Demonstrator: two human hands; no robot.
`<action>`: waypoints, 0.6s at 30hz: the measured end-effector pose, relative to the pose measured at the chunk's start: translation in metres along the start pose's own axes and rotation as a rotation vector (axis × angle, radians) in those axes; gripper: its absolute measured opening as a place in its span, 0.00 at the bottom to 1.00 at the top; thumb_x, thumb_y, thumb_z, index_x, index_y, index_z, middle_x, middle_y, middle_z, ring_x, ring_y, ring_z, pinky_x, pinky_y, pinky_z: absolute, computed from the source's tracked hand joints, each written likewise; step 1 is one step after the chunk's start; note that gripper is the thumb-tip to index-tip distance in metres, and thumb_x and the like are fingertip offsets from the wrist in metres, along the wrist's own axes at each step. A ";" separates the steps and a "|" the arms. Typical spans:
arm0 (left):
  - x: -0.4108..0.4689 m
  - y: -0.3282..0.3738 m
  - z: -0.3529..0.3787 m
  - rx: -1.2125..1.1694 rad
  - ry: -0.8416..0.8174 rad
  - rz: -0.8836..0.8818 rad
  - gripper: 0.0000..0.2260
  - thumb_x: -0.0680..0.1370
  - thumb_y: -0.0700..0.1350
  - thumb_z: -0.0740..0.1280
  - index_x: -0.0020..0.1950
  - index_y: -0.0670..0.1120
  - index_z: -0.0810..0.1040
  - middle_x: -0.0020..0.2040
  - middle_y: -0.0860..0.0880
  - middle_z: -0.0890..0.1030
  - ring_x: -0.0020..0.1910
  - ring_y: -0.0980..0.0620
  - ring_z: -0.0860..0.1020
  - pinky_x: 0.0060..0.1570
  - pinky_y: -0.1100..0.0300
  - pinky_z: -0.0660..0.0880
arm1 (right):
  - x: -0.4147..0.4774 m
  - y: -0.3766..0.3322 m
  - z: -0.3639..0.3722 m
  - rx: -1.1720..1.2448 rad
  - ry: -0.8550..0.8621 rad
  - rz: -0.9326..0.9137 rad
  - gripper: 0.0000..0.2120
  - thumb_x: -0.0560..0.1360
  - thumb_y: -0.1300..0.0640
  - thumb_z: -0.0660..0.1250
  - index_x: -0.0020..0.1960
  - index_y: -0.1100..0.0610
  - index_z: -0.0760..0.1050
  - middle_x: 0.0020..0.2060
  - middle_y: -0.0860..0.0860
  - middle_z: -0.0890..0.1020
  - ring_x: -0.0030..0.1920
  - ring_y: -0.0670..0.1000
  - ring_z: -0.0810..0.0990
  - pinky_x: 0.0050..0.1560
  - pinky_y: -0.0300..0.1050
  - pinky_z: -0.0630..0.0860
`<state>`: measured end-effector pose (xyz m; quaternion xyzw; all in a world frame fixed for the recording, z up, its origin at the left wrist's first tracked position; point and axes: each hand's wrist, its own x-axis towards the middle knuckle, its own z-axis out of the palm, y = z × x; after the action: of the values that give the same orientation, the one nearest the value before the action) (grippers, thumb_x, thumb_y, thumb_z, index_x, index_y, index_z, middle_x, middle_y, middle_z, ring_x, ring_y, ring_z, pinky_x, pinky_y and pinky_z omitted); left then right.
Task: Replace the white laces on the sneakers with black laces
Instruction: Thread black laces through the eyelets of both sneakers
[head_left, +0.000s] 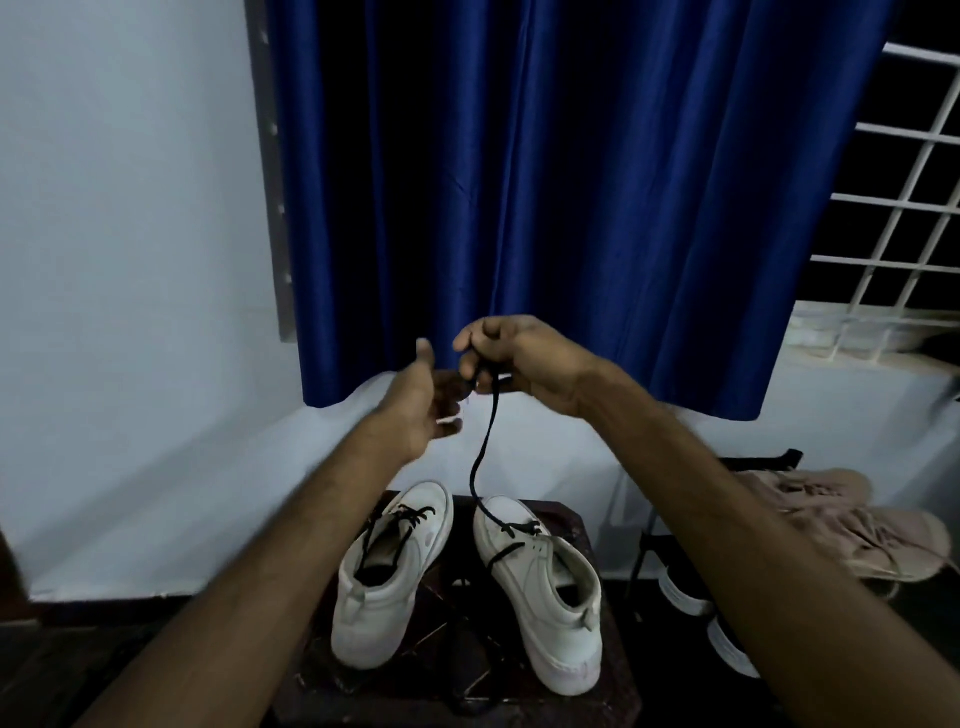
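Black lace (483, 447) rose from the lower eyelets of the white sneaker (550, 597) on the right up to the person's right hand (524, 358), which I saw pinching its end high over the dark table (452, 623), prob. to draw slack through. Left hand (421, 410) hung just beside the lace w/ fingers apart, gripping nothing, seemingly ready to take it. Other sneaker (384, 597) stood alongside, already black-laced; no white laces in view.
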<state>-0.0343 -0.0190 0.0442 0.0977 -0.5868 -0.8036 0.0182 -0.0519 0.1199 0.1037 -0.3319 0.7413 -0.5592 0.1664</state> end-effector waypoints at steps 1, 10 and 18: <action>0.001 0.007 -0.003 0.001 -0.032 -0.007 0.27 0.82 0.62 0.50 0.40 0.44 0.77 0.34 0.47 0.77 0.32 0.51 0.70 0.33 0.58 0.69 | -0.004 0.005 0.002 -0.005 -0.041 -0.002 0.13 0.84 0.61 0.53 0.49 0.58 0.75 0.37 0.53 0.79 0.34 0.48 0.74 0.41 0.41 0.76; -0.001 0.020 -0.013 0.205 0.182 0.189 0.14 0.84 0.53 0.56 0.46 0.47 0.74 0.43 0.50 0.75 0.40 0.54 0.72 0.47 0.54 0.74 | -0.017 0.063 0.026 -0.052 -0.144 0.052 0.11 0.84 0.61 0.55 0.51 0.59 0.75 0.45 0.58 0.84 0.38 0.46 0.77 0.49 0.42 0.75; -0.001 0.017 -0.022 -0.041 0.086 0.461 0.06 0.83 0.38 0.59 0.55 0.43 0.75 0.37 0.50 0.75 0.30 0.57 0.69 0.31 0.64 0.74 | -0.046 0.097 -0.002 -0.285 0.215 0.020 0.11 0.82 0.59 0.60 0.55 0.62 0.80 0.49 0.50 0.83 0.45 0.45 0.78 0.44 0.30 0.72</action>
<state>-0.0305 -0.0445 0.0544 -0.0051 -0.5759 -0.7850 0.2282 -0.0496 0.1678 0.0077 -0.2830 0.8298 -0.4790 0.0429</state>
